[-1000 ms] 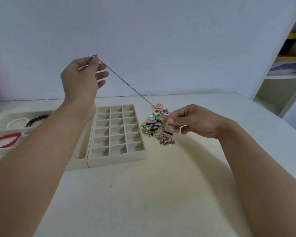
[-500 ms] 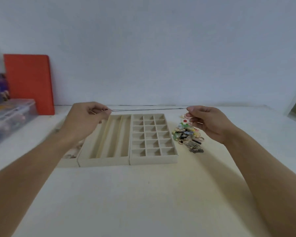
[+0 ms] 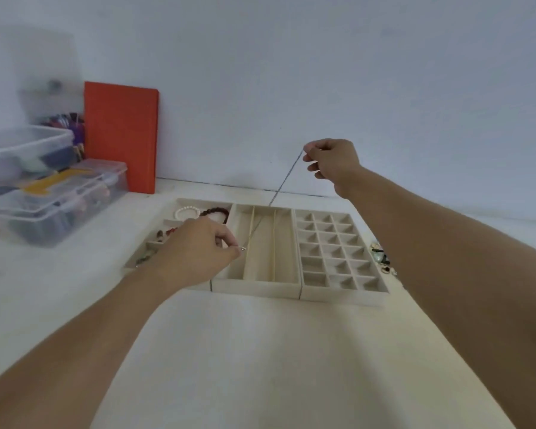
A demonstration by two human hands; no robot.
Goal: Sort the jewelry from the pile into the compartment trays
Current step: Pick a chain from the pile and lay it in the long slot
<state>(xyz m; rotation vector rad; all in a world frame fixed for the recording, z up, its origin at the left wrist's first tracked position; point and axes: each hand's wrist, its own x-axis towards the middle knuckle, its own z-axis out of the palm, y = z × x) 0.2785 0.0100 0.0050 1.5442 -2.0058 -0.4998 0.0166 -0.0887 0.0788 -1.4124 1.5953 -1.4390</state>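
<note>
A thin silver chain (image 3: 279, 190) is stretched taut between both hands: one end is pinched by the left hand (image 3: 198, 249) over the long-slot tray (image 3: 260, 283), the other by the raised right hand (image 3: 331, 164) toward 1 o'clock. The grid tray (image 3: 344, 292) lies at its 3 o'clock, the jewelry pile (image 3: 381, 258) beyond. No legible writing is seen

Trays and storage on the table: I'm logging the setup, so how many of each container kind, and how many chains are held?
Compartment trays: 3 (bracelet tray, long-slot tray, grid tray)
Clear plastic boxes: 2 (upper, lower)
Chains: 1, pinched by left hand and right hand
Total: 6
</note>
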